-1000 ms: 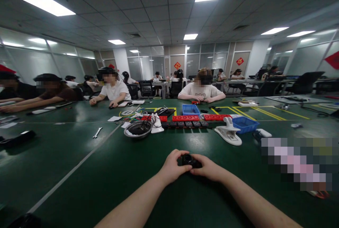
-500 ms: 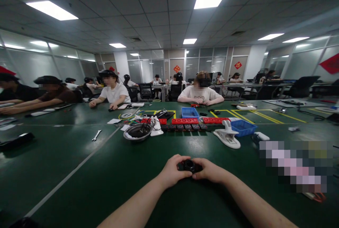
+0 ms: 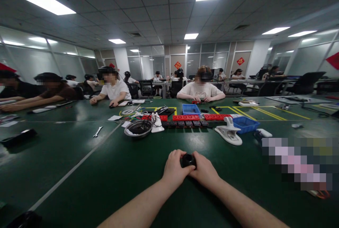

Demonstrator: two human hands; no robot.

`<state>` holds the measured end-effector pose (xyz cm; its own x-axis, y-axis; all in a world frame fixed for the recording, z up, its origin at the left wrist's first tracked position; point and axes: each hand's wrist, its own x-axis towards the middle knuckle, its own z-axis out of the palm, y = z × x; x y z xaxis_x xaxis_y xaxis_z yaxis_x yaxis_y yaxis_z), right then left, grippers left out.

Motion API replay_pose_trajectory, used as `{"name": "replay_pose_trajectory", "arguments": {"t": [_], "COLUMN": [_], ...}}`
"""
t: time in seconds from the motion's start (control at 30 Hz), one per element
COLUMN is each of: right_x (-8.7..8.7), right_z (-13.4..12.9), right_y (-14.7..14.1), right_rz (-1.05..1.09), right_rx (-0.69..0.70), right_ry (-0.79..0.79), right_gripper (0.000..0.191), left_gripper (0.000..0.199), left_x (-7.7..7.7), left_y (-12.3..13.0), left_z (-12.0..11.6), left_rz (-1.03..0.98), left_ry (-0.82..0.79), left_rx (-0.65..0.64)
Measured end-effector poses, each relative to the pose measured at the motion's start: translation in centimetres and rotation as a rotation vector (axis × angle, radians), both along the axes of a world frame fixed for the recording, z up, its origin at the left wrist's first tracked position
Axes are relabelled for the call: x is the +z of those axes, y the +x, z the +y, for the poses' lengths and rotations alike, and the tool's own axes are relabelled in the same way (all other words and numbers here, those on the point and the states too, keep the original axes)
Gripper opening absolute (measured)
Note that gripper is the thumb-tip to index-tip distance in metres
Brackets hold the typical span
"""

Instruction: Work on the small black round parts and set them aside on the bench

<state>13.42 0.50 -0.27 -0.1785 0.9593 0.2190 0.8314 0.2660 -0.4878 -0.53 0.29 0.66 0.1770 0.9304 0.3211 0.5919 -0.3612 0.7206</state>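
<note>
Between my two hands is a small black object with a round, lens-like ring on its upper face; its exact kind I cannot make out. My left hand is closed around its left side, thumb along the near edge. From the right, my right hand grips the same object, and the two thumbs meet in front of it. Fingers cover most of its sides. It is held low over the green table; whether it touches the surface I cannot tell.
Beyond my hands lie a metal bowl with cables, a white stand, red socket strips, a white clip base and blue trays. A wrench lies left. Co-workers sit across the table.
My hands have drawn closer together around the black object, covering more of its sides. The whole view has shifted slightly.
</note>
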Motion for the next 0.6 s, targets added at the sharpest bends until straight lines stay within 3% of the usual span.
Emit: {"name": "replay_pose_trajectory", "arguments": {"t": [0.13,0.27,0.37,0.6], "right_x": [0.6,1.5,2.1,2.6], "right_z": [0.5,1.0,0.9,0.8], "right_y": [1.1,2.4,2.7,3.0], "right_rz": [0.167,0.364,0.436,0.425], "right_rx": [0.233,0.458,0.494,0.516], "right_ry": [-0.062,-0.304,-0.413,-0.458], "right_gripper": [0.058,0.045,0.042,0.037], "left_gripper": [0.037,0.041,0.043,0.045], "left_x": [0.0,0.1,0.1,0.4], "left_y": [-0.6,-1.1,-1.2,-1.3], "left_z": [0.8,1.2,1.2,0.9], "left_rz": [-0.069,-0.122,-0.107,-0.105], "left_ry": [-0.038,-0.096,-0.107,-0.129], "left_rx": [-0.166,-0.281,-0.316,-0.356]}}
